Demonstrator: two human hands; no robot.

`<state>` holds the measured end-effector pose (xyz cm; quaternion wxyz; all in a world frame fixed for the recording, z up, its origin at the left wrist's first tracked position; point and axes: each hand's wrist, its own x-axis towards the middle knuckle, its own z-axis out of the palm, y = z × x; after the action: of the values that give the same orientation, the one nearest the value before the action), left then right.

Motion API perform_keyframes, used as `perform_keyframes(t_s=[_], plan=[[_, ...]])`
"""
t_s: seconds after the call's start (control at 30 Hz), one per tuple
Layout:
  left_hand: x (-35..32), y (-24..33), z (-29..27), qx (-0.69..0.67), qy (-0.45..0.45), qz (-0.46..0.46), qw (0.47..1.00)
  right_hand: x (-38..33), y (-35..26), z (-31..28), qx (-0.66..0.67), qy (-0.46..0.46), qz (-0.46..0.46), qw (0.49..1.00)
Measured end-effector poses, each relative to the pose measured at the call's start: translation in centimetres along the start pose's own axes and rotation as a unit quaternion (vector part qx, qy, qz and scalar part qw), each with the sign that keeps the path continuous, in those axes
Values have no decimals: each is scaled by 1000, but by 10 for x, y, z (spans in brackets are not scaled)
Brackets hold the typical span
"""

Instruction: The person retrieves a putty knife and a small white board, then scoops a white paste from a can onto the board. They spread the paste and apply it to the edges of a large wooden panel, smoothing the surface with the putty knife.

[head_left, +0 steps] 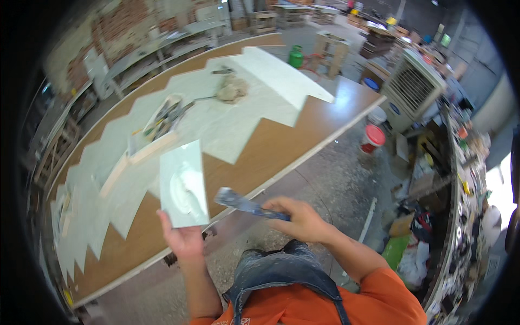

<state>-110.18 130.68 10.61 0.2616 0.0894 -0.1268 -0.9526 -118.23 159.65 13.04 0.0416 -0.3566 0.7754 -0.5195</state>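
Note:
My left hand [184, 238] is closed on the near end of a pale rectangular board [169, 203], with the thumb along its left edge. A smear of glossy white paste [187, 187] lies on the board's upper face. In my right hand [298, 216] is a putty knife [238, 201], gripped by its dark blue handle, its wide blade pointing left toward the board but apart from it. Both hands are over the near edge of a big brown worktable [287, 141]. On the table rests a large white panel [216, 132] with a zigzag, stepped edge.
On the panel lie a wooden tray of tools [162, 119], wood strips [116, 176] and a beige lump [232, 89]. Right of the table stand a red-lidded bucket [374, 135] and an air cooler [414, 84]. A cluttered shelf [452, 216] lines the right side. Behind is a green gas cylinder [296, 56].

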Motion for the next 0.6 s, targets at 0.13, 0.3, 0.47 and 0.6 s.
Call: perform_keyframes(t_s=[0.13, 0.3, 0.47, 0.6], plan=[[-2, -15, -2, -12, -92, -96, 991, 38, -5, 10, 418, -136, 238, 866], [-10, -4, 5, 33, -92, -73, 992, -12, 13, 17, 431, -163, 301, 835], [-10, -6, 13, 131, 39, 89, 987, -36, 5, 9, 538, -148, 374, 741], [-11, -3, -2, 45, -38, -85, 995, 1, -19, 18, 597, -30, 349, 722]])
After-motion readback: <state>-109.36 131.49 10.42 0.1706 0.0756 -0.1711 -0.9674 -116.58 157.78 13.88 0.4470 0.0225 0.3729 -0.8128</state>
